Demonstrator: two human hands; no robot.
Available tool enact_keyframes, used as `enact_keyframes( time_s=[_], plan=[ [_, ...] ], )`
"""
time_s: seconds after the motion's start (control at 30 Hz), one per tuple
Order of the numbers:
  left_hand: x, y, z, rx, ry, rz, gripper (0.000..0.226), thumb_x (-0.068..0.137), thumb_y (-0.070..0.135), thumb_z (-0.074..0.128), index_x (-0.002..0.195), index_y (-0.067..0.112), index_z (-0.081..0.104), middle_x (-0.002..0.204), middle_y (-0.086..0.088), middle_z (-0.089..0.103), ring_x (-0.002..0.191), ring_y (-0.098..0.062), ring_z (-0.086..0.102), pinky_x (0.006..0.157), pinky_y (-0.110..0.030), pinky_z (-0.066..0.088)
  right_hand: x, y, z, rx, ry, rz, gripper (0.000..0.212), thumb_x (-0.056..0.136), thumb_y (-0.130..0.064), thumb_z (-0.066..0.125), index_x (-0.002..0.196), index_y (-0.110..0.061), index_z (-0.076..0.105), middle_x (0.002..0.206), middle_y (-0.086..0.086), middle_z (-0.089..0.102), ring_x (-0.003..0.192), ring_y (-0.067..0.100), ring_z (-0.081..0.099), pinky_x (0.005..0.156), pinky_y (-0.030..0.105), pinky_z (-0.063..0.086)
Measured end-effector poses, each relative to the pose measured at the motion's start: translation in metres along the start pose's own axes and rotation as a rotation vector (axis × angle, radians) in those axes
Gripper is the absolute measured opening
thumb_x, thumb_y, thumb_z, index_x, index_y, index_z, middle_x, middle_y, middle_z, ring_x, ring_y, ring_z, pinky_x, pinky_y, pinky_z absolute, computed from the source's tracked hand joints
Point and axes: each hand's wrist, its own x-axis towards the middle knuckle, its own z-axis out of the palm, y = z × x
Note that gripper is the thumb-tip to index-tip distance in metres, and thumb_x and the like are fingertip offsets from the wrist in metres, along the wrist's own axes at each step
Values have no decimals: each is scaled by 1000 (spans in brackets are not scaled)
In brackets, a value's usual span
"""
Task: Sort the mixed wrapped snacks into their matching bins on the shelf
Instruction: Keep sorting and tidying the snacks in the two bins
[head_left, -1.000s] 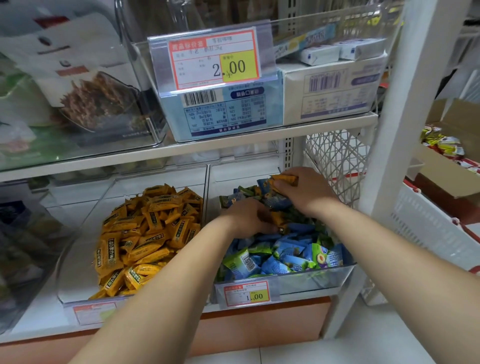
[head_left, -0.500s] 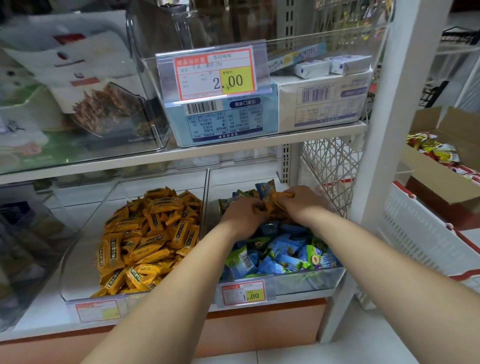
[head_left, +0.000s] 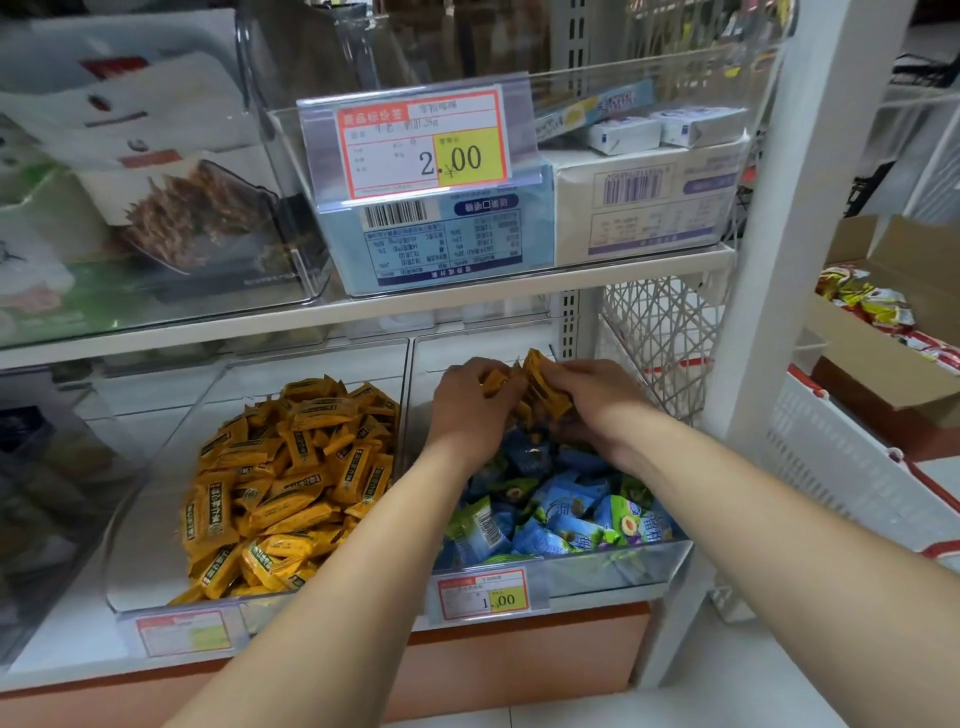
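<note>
Orange in their wrappers, the held snacks are bunched between the two hands at the centre of the frame, raised just above the back of the right bin. The left hand has its fingers curled round the left side of the bunch. The right hand curls round the right side, its back toward the camera. A few wrapper ends stick up between the hands. How many pieces each hand grips cannot be told.

Below the hands, the right bin is a clear plastic tray on the lower shelf, filled with blue and green snacks. A small price tag reading 1.00 is fixed to its front wall.

Just beside it, in the lower left of the frame, the left bin is also clear and holds the orange pile of wrapped pieces. These have the same colour as those in the hands. Its own faded label is too blurred to read.

On the shelf above, a clear upper bin carries a large price tag reading 2.00. Pale blue and white cartons lie inside it.

A white post stands at the right of the shelves. Beyond it, at the right edge of the frame, are a white basket and a cardboard box of red and yellow packets.
</note>
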Motion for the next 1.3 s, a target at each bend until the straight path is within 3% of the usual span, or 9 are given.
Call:
enact_keyframes(
  time_s=[0.07, 0.2, 0.4, 0.53, 0.67, 0.77, 0.9, 1.07, 1.3],
  plan=[
    [-3, 6, -3, -105, 12, -51, 27, 96, 37, 62, 105, 13, 68, 96, 0, 70, 88, -17, 68, 78, -28, 55, -6, -4, 7, 135, 6, 14, 18, 94, -22, 67, 92, -6, 71, 80, 12, 75, 67, 22, 68, 65, 35, 59],
    [-9, 14, -13, -149, 85, -68, 33, 98, 43, 56, 103, 13, 69, 94, -2, 71, 87, -18, 66, 69, -24, 46, -20, -9, 21, 279, -51, -53, 22, 94, -24, 66, 96, -3, 72, 82, 13, 73, 70, 22, 67, 62, 31, 57],
    [-28, 21, -24, -456, 106, -234, 25, 100, 45, 51, 110, 22, 55, 107, -9, 68, 97, -25, 68, 85, -48, 59, -37, -8, 34, 141, -88, -158, 20, 98, -29, 60, 100, -14, 74, 89, 6, 77, 84, 23, 73, 76, 35, 60],
    [-36, 27, -27, -534, 143, -250, 20, 102, 42, 48, 110, 25, 52, 107, -6, 67, 99, -23, 68, 88, -47, 58, -47, -5, 50, 72, 18, -224, 18, 94, -29, 65, 107, -18, 72, 97, 3, 76, 92, 21, 72, 79, 33, 58],
    [-44, 28, -37, -619, 144, -265, 34, 88, 42, 72, 108, 19, 57, 99, -7, 71, 89, -23, 72, 67, -36, 62, -54, -4, 59, 49, 127, -268, 15, 88, -26, 73, 98, -19, 66, 95, 1, 72, 89, 19, 70, 80, 36, 60],
    [-46, 29, -50, -537, 205, -215, 43, 81, 35, 81, 113, 16, 59, 99, -6, 71, 88, -22, 71, 64, -29, 60, -60, -3, 64, 55, 33, -340, 7, 91, -15, 68, 96, -19, 72, 90, -2, 76, 86, 13, 72, 72, 26, 58],
    [-40, 22, -83, -394, 311, -104, 33, 77, 22, 84, 103, 21, 63, 88, 0, 72, 76, -13, 71, 61, -25, 57, -61, -6, 68, 27, -218, -281, 21, 93, -18, 64, 100, -34, 75, 102, -15, 75, 96, 4, 67, 68, 17, 48],
    [-32, -9, -141, 216, 218, 17, 32, 79, 37, 79, 94, 44, 52, 86, 16, 66, 68, 1, 62, 52, -13, 44, -42, -3, 50, -181, -156, -314, 19, 91, -23, 67, 109, -28, 69, 111, -3, 68, 102, 15, 63, 79, 24, 44],
    [-14, -48, -178, 820, -25, -198, 57, 85, 64, 61, 129, 30, 52, 129, -7, 55, 119, -30, 51, 95, -47, 49, -3, 11, 7, -654, 36, -273, 17, 95, -16, 57, 98, -27, 70, 127, -1, 65, 112, 19, 60, 79, 22, 40]
  ],
)
